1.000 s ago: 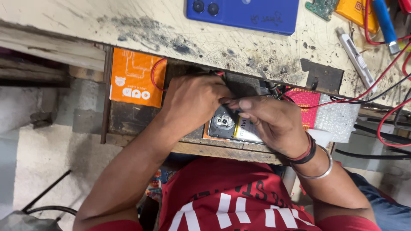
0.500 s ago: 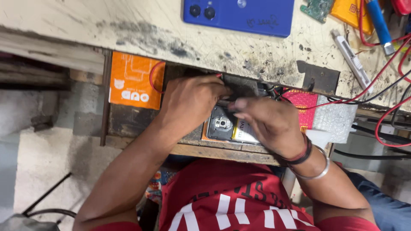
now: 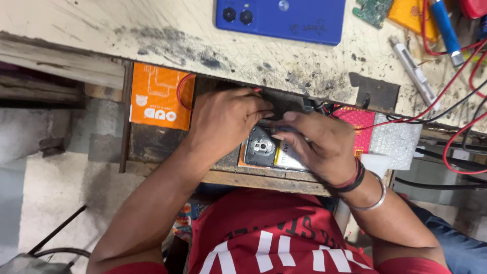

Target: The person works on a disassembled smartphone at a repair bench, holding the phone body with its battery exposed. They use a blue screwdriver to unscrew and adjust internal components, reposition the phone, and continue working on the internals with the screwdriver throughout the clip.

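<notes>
Where the desk (image 3: 152,30) shows bare, I read a pale, scratched top with dark soot-like smears, its front edge running left to right above an open drawer (image 3: 152,144). Grey concrete floor (image 3: 50,193) lies to the left below. On the desk top I note a blue phone (image 3: 284,20) lying back up, a green circuit board (image 3: 373,10), a slim metal tool (image 3: 413,73) and red and black wires (image 3: 446,86). In the drawer, an orange packet (image 3: 160,101) sits at left, and a red packet (image 3: 357,124) and bubble wrap (image 3: 395,144) at right. The opened phone (image 3: 269,149) lies flat in the drawer, camera ring toward the left, long axis roughly parallel to the desk edge. The left hand (image 3: 225,119) is curled over its upper left; the right hand (image 3: 319,144) covers its right end, fingers narrowed onto it. Whether either hand pinches a part, I cannot tell.
</notes>
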`<state>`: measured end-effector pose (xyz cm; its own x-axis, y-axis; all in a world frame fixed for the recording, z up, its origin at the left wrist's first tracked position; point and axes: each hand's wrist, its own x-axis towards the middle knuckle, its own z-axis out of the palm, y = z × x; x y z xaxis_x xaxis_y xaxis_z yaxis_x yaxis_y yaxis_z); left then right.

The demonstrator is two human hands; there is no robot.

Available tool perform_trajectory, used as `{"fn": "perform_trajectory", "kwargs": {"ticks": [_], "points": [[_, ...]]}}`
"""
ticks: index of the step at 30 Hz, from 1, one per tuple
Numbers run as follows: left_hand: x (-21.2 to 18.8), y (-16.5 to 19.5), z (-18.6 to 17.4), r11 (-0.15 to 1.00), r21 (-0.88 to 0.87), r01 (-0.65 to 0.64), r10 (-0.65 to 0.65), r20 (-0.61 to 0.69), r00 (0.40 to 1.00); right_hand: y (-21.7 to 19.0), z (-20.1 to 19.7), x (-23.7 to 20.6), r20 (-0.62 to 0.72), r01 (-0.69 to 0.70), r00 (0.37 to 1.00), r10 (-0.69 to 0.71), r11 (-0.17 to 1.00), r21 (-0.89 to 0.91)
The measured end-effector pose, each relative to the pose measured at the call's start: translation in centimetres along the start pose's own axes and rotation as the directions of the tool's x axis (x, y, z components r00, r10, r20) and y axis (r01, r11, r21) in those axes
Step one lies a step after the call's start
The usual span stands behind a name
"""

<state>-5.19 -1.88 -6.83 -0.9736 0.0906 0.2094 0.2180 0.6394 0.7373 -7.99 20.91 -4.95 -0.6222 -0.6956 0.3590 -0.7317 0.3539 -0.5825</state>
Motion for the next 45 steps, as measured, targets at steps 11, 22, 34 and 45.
{"fn": "perform_trajectory", "kwargs": {"ticks": [11,22,34,45], "points": [[-0.1,0.0,-0.1,1.0,0.02,-0.02,0.021,-0.045,0.999,0.0,0.1,0.4,-0.028,0.109,0.994,-0.108,0.991,0.072],[-0.2,0.1,0.0,1.0,0.007,-0.001,0.001,-0.032,0.999,-0.3,0.4,0.3,-0.014,0.018,1.0,-0.02,0.993,-0.12],[0.1,0.1,0.0,0.999,-0.018,-0.048,0.048,-0.026,0.999,0.0,1.0,-1.3,-0.307,0.031,0.949,0.078,0.942,0.335],[0.2,0.2,0.0,0.997,-0.022,-0.078,0.077,-0.038,0.996,1.1,2.3,-1.7,-0.308,0.047,0.949,0.061,0.942,0.332]]}}
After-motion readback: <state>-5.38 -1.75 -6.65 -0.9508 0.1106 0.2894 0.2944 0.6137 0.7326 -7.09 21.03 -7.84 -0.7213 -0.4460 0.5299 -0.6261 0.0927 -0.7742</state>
